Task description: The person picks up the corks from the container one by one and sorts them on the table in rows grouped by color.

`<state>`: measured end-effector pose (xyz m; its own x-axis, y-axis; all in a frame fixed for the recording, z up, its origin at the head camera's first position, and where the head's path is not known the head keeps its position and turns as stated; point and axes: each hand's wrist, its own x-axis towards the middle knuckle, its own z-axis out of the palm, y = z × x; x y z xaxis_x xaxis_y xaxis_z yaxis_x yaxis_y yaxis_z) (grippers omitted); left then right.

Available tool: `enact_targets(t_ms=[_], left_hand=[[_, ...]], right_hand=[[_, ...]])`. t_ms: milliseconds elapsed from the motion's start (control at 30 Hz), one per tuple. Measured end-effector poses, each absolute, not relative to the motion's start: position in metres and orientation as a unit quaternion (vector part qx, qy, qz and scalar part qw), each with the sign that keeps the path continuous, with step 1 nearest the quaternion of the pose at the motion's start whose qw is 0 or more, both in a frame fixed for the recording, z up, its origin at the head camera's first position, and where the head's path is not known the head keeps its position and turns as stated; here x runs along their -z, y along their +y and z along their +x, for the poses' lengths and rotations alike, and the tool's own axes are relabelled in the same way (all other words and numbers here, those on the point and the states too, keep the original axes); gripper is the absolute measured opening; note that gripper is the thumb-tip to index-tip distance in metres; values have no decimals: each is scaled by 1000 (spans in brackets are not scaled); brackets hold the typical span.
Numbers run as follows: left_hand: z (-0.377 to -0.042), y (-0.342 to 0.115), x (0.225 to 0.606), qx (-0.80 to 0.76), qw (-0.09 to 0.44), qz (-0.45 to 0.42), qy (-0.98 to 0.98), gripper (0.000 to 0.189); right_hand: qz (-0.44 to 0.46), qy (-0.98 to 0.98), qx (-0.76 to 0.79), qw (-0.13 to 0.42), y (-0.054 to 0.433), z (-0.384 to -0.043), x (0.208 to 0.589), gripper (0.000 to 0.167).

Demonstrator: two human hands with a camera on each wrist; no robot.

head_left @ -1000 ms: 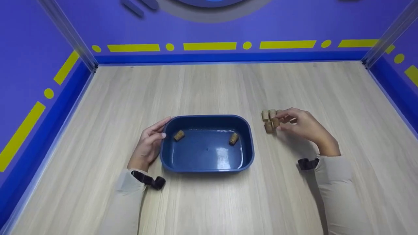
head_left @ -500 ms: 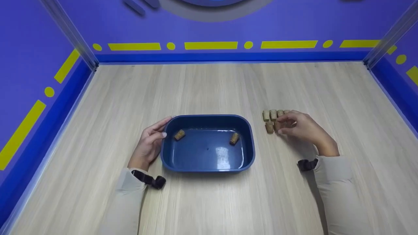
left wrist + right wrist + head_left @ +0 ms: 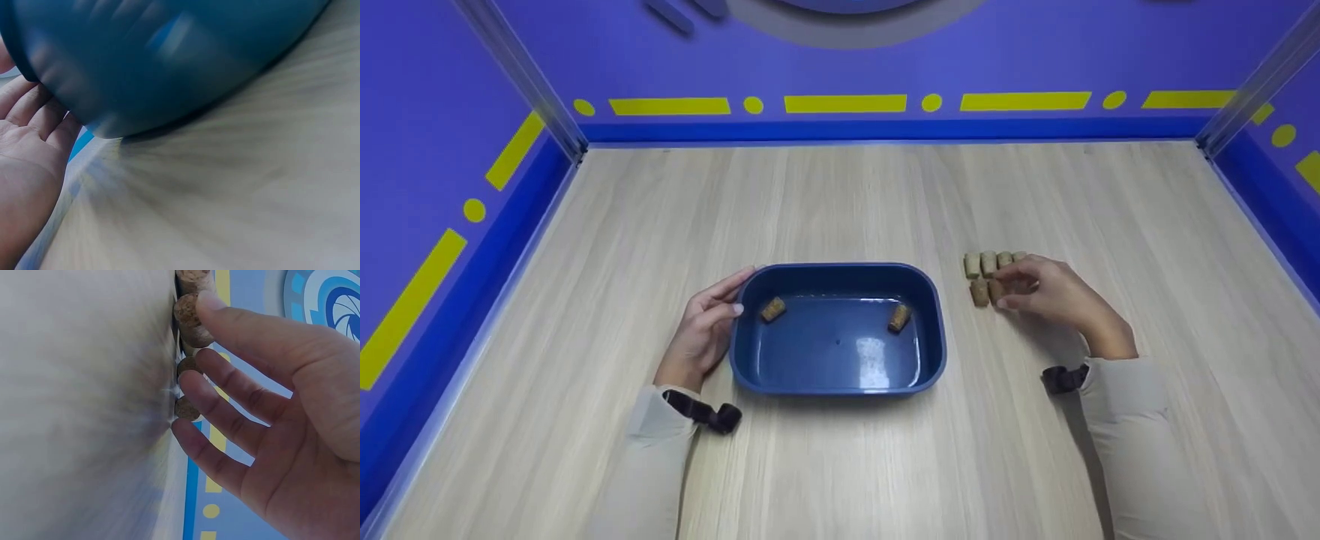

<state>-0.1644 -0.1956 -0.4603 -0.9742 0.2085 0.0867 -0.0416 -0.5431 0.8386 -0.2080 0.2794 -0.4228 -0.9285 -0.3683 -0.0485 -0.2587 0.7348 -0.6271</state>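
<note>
A dark blue plastic box [image 3: 837,391] stands mid-table with two corks, one at its left [image 3: 773,310] and one at its right [image 3: 899,319]. My left hand [image 3: 701,330] holds the box's left side, thumb at the rim and fingers along the outer wall. To the right of the box, my right hand [image 3: 1054,300] pinches a brown cork [image 3: 188,315] between thumb and index finger, partly covered in the head view. This cork stands beside another brown cork [image 3: 979,293]. Behind them runs a row of paler corks [image 3: 988,264], its right end partly hidden by the hand.
The wood-grain table [image 3: 840,202] is bounded by a blue-purple back wall [image 3: 840,71] with yellow dashes and by side walls. Black wrist cameras sit on both cuffs, the left one [image 3: 724,418] close to the box's front left corner.
My right hand has lowered the brown cork slightly toward me and right, bringing it level with the other front cork. My left hand and the box have stayed put.
</note>
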Motion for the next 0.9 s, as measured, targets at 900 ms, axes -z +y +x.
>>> enact_targets(t_ms=[900], left_hand=[[-164, -195, 460, -872, 72, 92, 475, 53]], right_hand=[[-203, 929, 300, 75, 265, -207, 383, 30]])
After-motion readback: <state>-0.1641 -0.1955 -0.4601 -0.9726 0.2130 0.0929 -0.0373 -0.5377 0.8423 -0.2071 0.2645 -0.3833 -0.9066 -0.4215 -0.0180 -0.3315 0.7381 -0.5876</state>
